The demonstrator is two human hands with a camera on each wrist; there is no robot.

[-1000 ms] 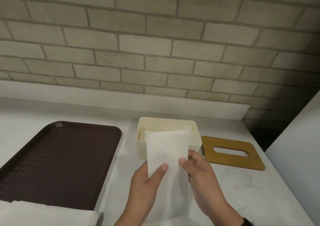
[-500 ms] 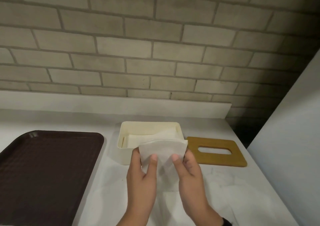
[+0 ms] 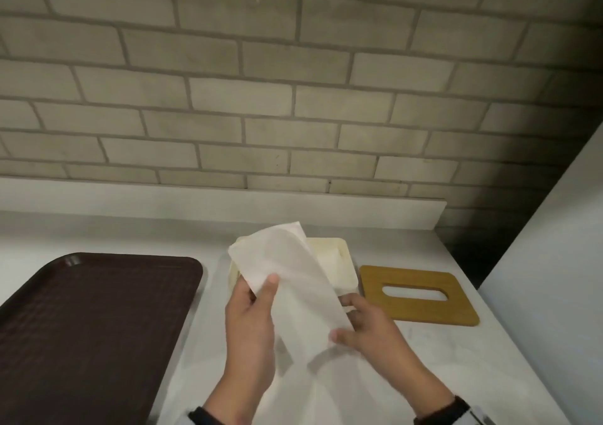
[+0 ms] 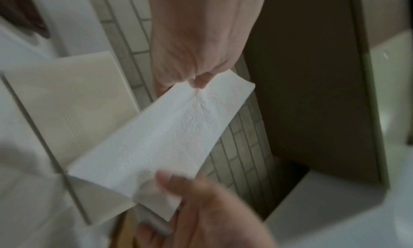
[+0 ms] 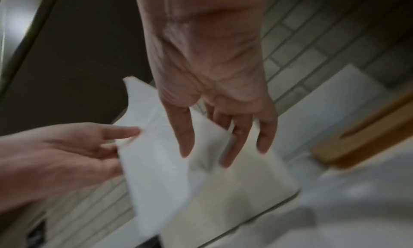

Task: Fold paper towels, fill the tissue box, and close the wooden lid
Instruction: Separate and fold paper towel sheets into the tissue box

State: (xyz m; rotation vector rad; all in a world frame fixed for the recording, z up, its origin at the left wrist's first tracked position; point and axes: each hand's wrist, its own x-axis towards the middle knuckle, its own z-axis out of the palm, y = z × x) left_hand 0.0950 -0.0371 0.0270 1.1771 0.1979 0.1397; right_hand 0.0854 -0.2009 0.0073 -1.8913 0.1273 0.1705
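I hold a folded white paper towel (image 3: 293, 281) slanted in the air in front of the cream tissue box (image 3: 342, 261). My left hand (image 3: 261, 291) pinches its upper left part, thumb on top. My right hand (image 3: 342, 330) pinches its lower right end. The left wrist view shows the towel (image 4: 156, 137) stretched between my left hand (image 4: 198, 82) and the right one. In the right wrist view my right hand (image 5: 201, 145) has its thumb in front of the towel (image 5: 156, 172) and its fingers behind. The wooden lid (image 3: 417, 294) with its slot lies flat to the right of the box.
A dark brown tray (image 3: 91, 326) lies on the white counter (image 3: 456, 359) to the left. A brick wall (image 3: 293, 98) stands behind, above a low white ledge. A white vertical panel (image 3: 554, 278) bounds the right side. A pale sheet (image 3: 326, 398) seems to lie under my wrists.
The towel has turned from upright to a slant. My left hand rose with its upper part while my right hand slid down to the lower end.
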